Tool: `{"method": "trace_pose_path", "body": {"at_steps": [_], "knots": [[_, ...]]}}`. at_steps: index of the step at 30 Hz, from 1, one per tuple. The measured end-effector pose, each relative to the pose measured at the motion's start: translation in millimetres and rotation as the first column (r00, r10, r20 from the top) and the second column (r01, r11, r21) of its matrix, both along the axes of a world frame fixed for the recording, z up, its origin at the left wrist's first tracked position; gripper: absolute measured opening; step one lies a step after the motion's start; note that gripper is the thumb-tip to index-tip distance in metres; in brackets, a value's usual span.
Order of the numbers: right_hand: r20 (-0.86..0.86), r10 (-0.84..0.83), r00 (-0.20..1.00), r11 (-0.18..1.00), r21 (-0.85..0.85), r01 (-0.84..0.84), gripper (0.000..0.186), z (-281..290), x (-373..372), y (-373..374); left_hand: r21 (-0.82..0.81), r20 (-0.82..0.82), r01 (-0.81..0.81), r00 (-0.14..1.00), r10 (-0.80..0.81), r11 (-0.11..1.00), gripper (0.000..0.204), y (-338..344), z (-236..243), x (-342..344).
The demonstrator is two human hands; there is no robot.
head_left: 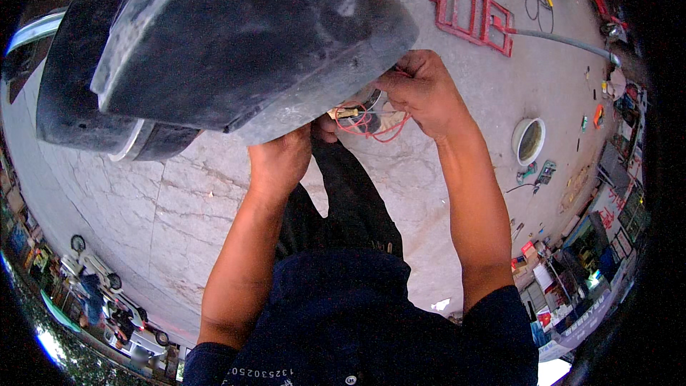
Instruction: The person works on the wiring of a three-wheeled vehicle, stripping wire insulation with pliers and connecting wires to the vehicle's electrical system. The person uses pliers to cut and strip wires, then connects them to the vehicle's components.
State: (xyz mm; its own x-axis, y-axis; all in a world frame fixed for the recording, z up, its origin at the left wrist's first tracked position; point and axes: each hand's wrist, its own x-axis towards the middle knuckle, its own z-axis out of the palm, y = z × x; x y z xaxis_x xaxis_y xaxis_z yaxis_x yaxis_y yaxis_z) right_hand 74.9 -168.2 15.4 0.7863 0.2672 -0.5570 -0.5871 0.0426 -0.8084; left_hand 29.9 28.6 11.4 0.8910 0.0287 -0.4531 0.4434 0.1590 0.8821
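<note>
A large black, dusty moulded panel (236, 50) with a greyer lower edge overhangs both hands. Under that edge hang thin red wires (382, 133) in loose loops. A small yellowish piece (344, 112) sits among them, with a thin grey rod or lead running right from it. My right hand (423, 93) is closed in a pinch on the red wire near the panel's right end. My left hand (286, 161) curls under the panel, its fingertips beside the yellowish piece; most of its fingers are hidden, and what they grip does not show.
A red metal frame (473, 16) with a long grey bar lies on the concrete floor at the far right. Nearer stand a white bucket (529, 141) and a green power tool (547, 171). Boxes and clutter (557, 271) line the right side; parked two-wheelers (107, 293) stand at left.
</note>
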Motion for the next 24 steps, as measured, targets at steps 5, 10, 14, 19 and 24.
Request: {"method": "trace_pose_path", "body": {"at_steps": [5,10,14,19,24], "knots": [[-0.009,0.008,1.0,0.997,0.077,-0.008,0.02,-4,1,2,-0.06,-0.096,-0.044,0.995,0.038,0.997,0.02,0,-1,1],[0.001,-0.014,1.0,0.989,0.148,0.014,0.02,-11,0,2,-0.161,-0.174,-0.092,0.983,0.064,0.983,0.025,1,3,3],[0.014,-0.02,1.0,0.977,0.215,0.016,0.02,-15,0,3,-0.164,-0.242,-0.12,0.967,0.078,0.979,0.025,-2,9,9],[0.019,-0.025,1.0,0.952,0.307,0.018,0.02,-17,-1,3,-0.194,-0.293,-0.15,0.952,0.089,0.97,0.025,-3,13,10],[0.022,-0.051,0.998,0.937,0.347,0.04,0.017,-21,-7,7,-0.276,-0.248,-0.129,0.967,0.059,0.953,0.025,0,5,6]]}}
